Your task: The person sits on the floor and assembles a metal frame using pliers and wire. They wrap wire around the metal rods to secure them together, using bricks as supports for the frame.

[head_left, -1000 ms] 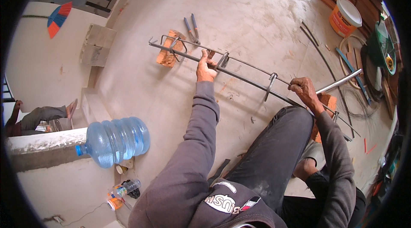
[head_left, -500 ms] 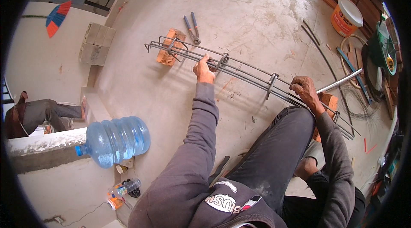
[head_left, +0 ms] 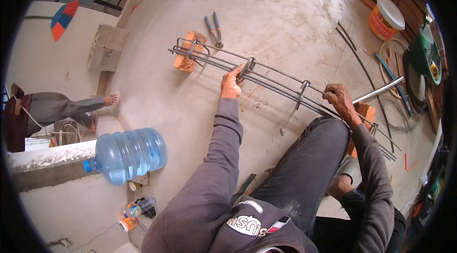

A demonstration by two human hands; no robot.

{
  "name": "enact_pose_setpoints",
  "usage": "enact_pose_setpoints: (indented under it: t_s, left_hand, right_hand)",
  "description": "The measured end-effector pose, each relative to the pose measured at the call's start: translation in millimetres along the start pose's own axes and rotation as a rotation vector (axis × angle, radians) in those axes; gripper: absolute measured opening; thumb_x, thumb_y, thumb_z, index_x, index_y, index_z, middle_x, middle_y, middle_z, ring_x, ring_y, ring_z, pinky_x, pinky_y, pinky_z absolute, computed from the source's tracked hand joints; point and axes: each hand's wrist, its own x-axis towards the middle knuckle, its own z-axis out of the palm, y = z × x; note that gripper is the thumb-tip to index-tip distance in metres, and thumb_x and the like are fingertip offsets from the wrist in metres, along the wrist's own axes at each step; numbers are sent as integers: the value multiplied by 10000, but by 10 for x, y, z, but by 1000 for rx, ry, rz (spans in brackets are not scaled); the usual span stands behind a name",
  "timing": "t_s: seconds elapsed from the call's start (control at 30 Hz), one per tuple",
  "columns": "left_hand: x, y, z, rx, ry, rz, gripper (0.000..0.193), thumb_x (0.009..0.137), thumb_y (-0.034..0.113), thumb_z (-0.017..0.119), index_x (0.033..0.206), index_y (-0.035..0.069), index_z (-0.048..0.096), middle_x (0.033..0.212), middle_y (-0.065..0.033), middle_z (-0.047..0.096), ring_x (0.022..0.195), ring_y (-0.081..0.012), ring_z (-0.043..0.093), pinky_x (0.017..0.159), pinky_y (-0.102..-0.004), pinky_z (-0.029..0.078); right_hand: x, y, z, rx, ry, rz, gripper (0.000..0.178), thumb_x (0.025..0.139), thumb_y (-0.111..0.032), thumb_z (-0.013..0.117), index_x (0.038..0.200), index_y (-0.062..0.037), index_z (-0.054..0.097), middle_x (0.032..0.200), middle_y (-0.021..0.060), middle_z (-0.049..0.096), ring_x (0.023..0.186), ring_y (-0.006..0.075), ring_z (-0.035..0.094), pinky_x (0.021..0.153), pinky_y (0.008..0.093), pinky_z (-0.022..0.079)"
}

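Observation:
A long rebar cage (head_left: 276, 83) of thin steel bars with rectangular stirrups lies slantwise before me. Its far left end rests on an orange brick (head_left: 186, 64), its near right end on another brick (head_left: 365, 112). My left hand (head_left: 231, 83) is closed round the lower bars, just beside the middle stirrup (head_left: 247, 68). Farther right, my right hand (head_left: 339, 100) has its fingers curled on the upper bar; its palm side is hidden. A silver metal tube (head_left: 381, 89) runs out from behind that hand, and I cannot tell whether the hand touches it.
Pincers (head_left: 215, 31) lie beyond the far brick. A large blue water bottle (head_left: 131, 156) lies at left, near another person's outstretched leg (head_left: 90, 104). At right are an orange bucket (head_left: 383, 24), loose bars (head_left: 358, 59) and coiled thin wire (head_left: 399, 118).
My left hand has slid right up to the middle stirrup, and the lower bars have shifted right with it. My right hand stays put. At left, the other person has stretched a leg out.

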Motion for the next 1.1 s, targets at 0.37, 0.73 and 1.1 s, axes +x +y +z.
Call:
enact_pose_setpoints:
  t_s: [0.37,0.73,1.1]
  left_hand:
    - [101,249,-105,-223,72,64,234,888,322,717,1004,131,651,937,-20,655,872,-198,627,813,-442,481]
    - [-175,206,22,-72,73,5,192,838,320,757,933,164,696,829,9,644,814,-141,586,759,-377,464]
    - [-17,86,-115,-184,39,27,206,845,321,763,919,149,676,847,10,654,817,-154,607,761,-384,473]
  right_hand:
    - [34,27,24,25,-4,6,235,752,-173,557,718,45,636,571,112,546,542,193,535,532,347,426]
    - [41,92,37,-38,6,-32,218,736,-181,568,714,25,637,574,127,546,554,220,553,548,358,436]
    - [22,-32,14,-8,-44,10,205,768,-156,556,754,23,655,648,158,602,594,285,585,600,367,474]
